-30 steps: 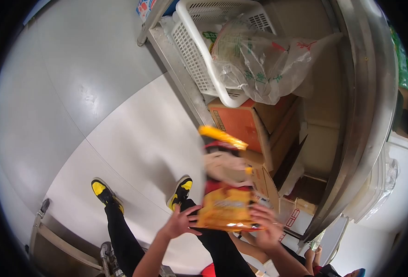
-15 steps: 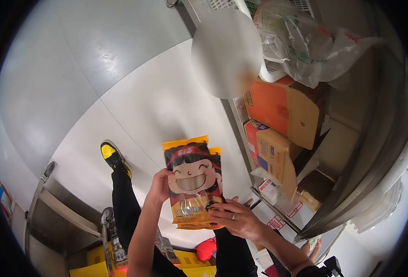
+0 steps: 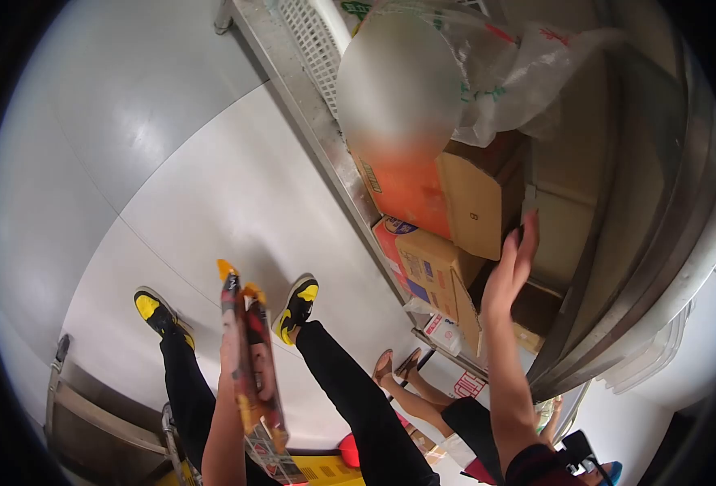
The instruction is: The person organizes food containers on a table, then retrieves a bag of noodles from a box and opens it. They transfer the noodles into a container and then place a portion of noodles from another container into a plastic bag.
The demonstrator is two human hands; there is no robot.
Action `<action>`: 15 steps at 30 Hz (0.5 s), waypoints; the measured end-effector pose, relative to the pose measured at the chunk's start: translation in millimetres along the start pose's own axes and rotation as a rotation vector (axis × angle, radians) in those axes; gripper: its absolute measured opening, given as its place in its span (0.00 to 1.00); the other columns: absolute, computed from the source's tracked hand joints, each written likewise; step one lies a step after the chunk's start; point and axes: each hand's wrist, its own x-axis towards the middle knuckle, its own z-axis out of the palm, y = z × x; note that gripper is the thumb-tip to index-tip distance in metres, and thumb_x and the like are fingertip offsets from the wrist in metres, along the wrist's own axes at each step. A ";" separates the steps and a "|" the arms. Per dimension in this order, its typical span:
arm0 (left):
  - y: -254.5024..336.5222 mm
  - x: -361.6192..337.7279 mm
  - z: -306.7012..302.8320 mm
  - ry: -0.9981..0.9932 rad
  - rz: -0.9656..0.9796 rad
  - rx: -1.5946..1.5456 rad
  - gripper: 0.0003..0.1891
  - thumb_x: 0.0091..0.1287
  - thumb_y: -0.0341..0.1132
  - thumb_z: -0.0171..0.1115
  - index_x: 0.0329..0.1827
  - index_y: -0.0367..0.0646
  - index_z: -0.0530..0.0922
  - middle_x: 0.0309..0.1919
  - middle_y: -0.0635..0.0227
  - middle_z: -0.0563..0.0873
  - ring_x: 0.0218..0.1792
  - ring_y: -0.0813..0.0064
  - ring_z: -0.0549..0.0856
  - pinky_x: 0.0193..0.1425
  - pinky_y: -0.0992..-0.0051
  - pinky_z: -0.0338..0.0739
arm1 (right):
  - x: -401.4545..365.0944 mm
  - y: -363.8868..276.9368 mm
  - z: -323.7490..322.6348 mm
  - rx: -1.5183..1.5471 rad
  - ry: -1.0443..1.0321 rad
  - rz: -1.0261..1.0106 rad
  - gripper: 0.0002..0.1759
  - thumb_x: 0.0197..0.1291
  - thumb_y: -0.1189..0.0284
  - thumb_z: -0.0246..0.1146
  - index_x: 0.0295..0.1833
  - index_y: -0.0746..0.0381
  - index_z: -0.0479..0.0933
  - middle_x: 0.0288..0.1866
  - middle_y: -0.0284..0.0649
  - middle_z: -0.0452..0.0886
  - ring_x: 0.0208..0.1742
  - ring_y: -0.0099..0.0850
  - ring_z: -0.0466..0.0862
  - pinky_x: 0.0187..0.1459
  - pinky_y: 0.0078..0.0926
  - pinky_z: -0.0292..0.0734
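Note:
Two yellow-topped snack bags (image 3: 257, 356) hang edge-on over the floor, left of the middle. My left hand (image 3: 228, 350) is closed on them from the left side, its fingers mostly hidden by the bags. On the right, my right hand (image 3: 510, 266) is raised with its fingers stretched out and nothing in it. It is beside the open flap of an orange cardboard box (image 3: 407, 190). A second opened carton (image 3: 431, 263) lies just below that box.
A metal shelf (image 3: 313, 134) bears a white plastic basket (image 3: 305, 44) and a clear plastic bag (image 3: 504, 77). At lower left stands a metal cart (image 3: 111, 413). Another person's legs (image 3: 419, 394) show at lower middle, near a red object (image 3: 349, 450).
My right hand has let go of the bags and moved up and right to the boxes. The bags moved left in my left hand and turned edge-on. The camera view shifted.

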 end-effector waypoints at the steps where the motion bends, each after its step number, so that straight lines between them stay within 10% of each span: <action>1: 5.7 2.4 -13.1 -0.006 -0.040 -0.021 0.26 0.63 0.51 0.46 0.58 0.42 0.62 0.42 0.62 0.76 0.34 0.69 0.77 0.40 0.66 0.76 | 19.8 27.0 8.5 0.035 0.090 0.211 0.21 0.61 0.69 0.45 0.59 0.65 0.60 0.62 0.44 0.61 0.60 0.30 0.64 0.56 0.25 0.61; 2: 14.9 2.4 -9.4 -0.596 -0.188 -0.293 0.26 0.64 0.48 0.47 0.60 0.41 0.58 0.47 0.59 0.73 0.37 0.65 0.77 0.42 0.62 0.75 | 31.0 44.4 10.7 0.072 0.177 0.420 0.21 0.61 0.66 0.46 0.56 0.66 0.64 0.60 0.42 0.64 0.60 0.29 0.65 0.57 0.23 0.59; 3: 18.3 3.1 -19.0 -0.580 -0.164 -0.315 0.26 0.64 0.46 0.46 0.61 0.42 0.57 0.51 0.56 0.70 0.39 0.61 0.77 0.44 0.61 0.74 | 34.8 51.4 3.0 0.069 0.181 0.421 0.21 0.61 0.66 0.46 0.56 0.66 0.64 0.60 0.42 0.64 0.60 0.29 0.65 0.57 0.23 0.59; 5: 9.5 9.5 -60.3 -0.285 -0.019 -0.339 0.26 0.64 0.47 0.46 0.60 0.42 0.59 0.51 0.57 0.72 0.41 0.58 0.76 0.45 0.60 0.74 | 41.0 60.4 -8.3 0.385 -0.479 0.776 0.17 0.60 0.65 0.47 0.48 0.66 0.69 0.47 0.40 0.75 0.50 0.27 0.73 0.50 0.22 0.66; 7: 2.1 15.7 -65.1 -0.244 0.058 -0.125 0.27 0.64 0.50 0.43 0.61 0.42 0.59 0.52 0.59 0.71 0.48 0.61 0.72 0.53 0.62 0.68 | 25.8 19.7 7.0 0.425 -0.902 0.721 0.13 0.60 0.66 0.49 0.36 0.64 0.72 0.35 0.35 0.78 0.39 0.26 0.77 0.39 0.25 0.71; 9: 1.9 17.3 -62.8 -0.210 0.139 0.103 0.28 0.64 0.52 0.40 0.61 0.42 0.60 0.54 0.61 0.70 0.55 0.65 0.68 0.60 0.65 0.62 | 15.1 42.5 28.8 0.273 -0.743 0.520 0.12 0.59 0.67 0.49 0.37 0.65 0.71 0.35 0.36 0.77 0.37 0.28 0.76 0.38 0.26 0.70; 13: -3.9 10.5 -20.3 0.193 0.063 -0.020 0.27 0.62 0.57 0.44 0.52 0.43 0.68 0.38 0.65 0.77 0.34 0.69 0.78 0.38 0.73 0.75 | 9.4 73.1 74.4 -0.064 -0.325 0.152 0.09 0.59 0.71 0.49 0.40 0.66 0.68 0.34 0.41 0.74 0.36 0.36 0.74 0.40 0.31 0.69; 15: 2.2 2.1 -2.9 0.258 0.037 0.194 0.27 0.61 0.57 0.44 0.51 0.43 0.69 0.36 0.66 0.77 0.33 0.70 0.77 0.36 0.73 0.75 | 1.6 52.5 76.4 -0.029 -0.402 0.303 0.14 0.59 0.71 0.47 0.49 0.68 0.65 0.48 0.51 0.70 0.50 0.44 0.70 0.52 0.33 0.63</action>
